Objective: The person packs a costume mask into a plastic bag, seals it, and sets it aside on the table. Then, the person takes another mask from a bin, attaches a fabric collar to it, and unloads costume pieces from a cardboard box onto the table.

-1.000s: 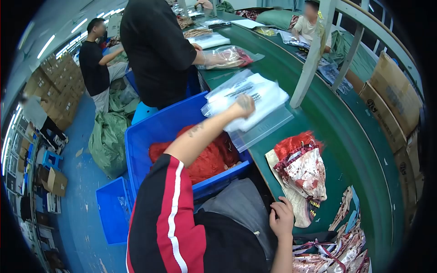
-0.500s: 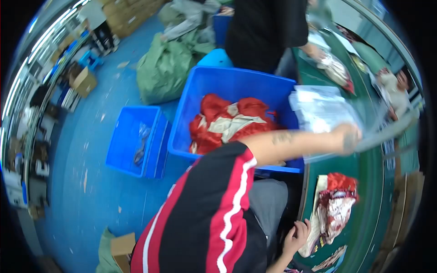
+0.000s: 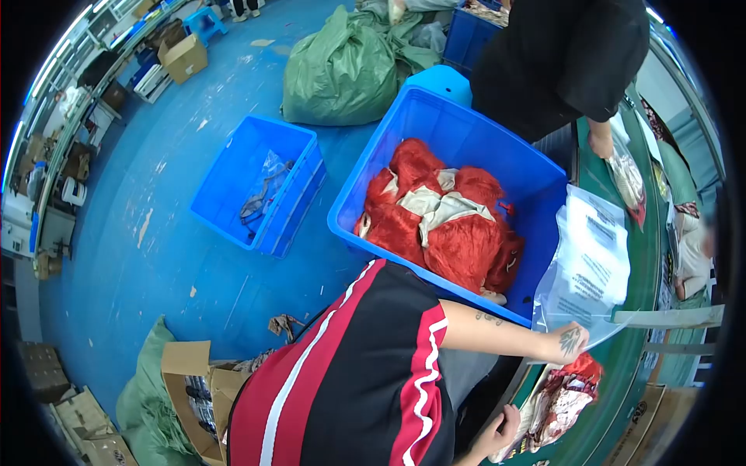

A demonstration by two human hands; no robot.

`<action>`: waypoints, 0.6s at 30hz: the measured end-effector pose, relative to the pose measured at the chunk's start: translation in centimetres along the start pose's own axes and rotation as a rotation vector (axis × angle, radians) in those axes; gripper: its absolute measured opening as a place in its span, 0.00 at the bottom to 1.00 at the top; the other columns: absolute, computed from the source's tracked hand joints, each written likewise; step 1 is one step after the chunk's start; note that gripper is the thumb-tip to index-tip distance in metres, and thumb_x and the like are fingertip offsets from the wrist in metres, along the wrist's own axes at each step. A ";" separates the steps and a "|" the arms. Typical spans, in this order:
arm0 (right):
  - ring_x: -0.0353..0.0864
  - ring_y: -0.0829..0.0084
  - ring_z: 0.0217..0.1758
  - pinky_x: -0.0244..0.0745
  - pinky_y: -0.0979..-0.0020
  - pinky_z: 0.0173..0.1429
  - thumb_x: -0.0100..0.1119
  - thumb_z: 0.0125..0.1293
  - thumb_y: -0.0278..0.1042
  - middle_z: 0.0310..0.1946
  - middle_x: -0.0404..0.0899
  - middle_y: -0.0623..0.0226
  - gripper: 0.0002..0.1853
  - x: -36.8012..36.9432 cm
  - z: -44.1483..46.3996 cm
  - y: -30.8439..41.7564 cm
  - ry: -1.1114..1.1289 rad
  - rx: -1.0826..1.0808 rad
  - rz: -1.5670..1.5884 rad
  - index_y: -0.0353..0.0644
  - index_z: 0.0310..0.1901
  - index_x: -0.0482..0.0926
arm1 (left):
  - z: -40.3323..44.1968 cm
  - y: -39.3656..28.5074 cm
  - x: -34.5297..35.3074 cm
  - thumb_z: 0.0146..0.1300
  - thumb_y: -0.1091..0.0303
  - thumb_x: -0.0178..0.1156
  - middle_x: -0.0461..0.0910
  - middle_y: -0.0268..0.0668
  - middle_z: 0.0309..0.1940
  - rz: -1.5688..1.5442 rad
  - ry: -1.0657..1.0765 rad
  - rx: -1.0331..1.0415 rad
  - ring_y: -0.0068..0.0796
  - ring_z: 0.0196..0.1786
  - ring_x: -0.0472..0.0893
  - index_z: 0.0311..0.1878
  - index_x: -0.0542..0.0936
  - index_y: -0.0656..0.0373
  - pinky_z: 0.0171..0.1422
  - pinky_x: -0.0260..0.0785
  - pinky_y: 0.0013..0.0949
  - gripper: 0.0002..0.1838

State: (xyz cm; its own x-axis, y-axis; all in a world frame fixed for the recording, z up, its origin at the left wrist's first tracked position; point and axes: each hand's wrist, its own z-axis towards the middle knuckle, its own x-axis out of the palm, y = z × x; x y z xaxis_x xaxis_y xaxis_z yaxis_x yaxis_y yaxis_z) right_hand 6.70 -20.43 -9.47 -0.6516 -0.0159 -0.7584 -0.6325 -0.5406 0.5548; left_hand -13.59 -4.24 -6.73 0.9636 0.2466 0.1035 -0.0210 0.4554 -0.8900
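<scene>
Over one pile of clear bags (image 3: pixel 594 252), the left hand (image 3: pixel 569 342) reaches the near edge; its fingers are tucked under, so I can't tell whether they grip. The right hand (image 3: pixel 501 435) curls loosely, fingers apart, close beside one red-haired mask (image 3: pixel 566 400) on the table (image 3: pixel 618 388). One large blue bin (image 3: pixel 458 128) stands by.

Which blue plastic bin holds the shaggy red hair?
The large blue plastic bin nearest the left hand, heaped with red hair. The smaller blue bin holds clear plastic and dark scraps; the top-edge blue bin shows pale pieces.
</scene>
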 end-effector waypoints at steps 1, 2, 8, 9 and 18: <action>0.78 0.60 0.54 0.71 0.64 0.63 0.52 0.63 0.18 0.43 0.82 0.59 0.12 0.0 0.3 0.5 0.005 -0.002 -0.002 0.34 0.46 0.81 | -0.1 -0.2 -0.3 0.47 0.76 0.58 0.79 0.46 0.17 -0.046 -0.037 -0.003 0.46 0.23 0.77 0.21 0.77 0.67 0.30 0.70 0.36 0.05; 0.78 0.61 0.53 0.72 0.65 0.62 0.52 0.64 0.19 0.44 0.82 0.59 0.12 -0.3 0.7 0.9 -0.030 0.070 0.028 0.34 0.48 0.80 | -0.6 -0.4 -0.3 0.47 0.75 0.58 0.80 0.45 0.18 -0.061 -0.008 -0.020 0.45 0.23 0.77 0.21 0.77 0.67 0.31 0.70 0.36 0.05; 0.77 0.69 0.51 0.75 0.70 0.55 0.52 0.71 0.24 0.47 0.80 0.57 0.17 -1.6 5.9 7.9 -0.235 0.350 0.292 0.35 0.60 0.74 | -3.2 -0.8 -0.5 0.48 0.71 0.62 0.81 0.38 0.19 0.002 0.220 0.037 0.36 0.22 0.75 0.25 0.84 0.63 0.31 0.69 0.35 0.05; 0.78 0.70 0.50 0.75 0.72 0.55 0.51 0.71 0.24 0.51 0.79 0.59 0.17 -1.0 6.5 8.3 -0.215 0.367 0.402 0.36 0.61 0.73 | -3.4 -1.4 -1.4 0.48 0.71 0.64 0.81 0.37 0.19 0.020 0.290 0.062 0.34 0.21 0.75 0.25 0.84 0.62 0.30 0.69 0.34 0.05; 0.74 0.60 0.47 0.69 0.65 0.55 0.57 0.63 0.30 0.45 0.77 0.60 0.16 0.9 7.5 8.0 -0.496 0.150 0.408 0.39 0.52 0.77 | -3.7 -8.6 -5.4 0.66 0.77 0.61 0.81 0.37 0.32 -0.207 0.547 -0.677 0.20 0.32 0.77 0.38 0.83 0.67 0.35 0.71 0.18 0.03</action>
State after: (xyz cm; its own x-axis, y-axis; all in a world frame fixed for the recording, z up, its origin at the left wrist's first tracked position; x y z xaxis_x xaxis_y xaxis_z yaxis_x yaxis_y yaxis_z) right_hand -2.12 -18.51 -3.19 -0.9443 0.2142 -0.2498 -0.3224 -0.4499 0.8329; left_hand -17.62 -12.70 -1.26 0.9265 -0.3061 0.2188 0.1623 -0.1995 -0.9664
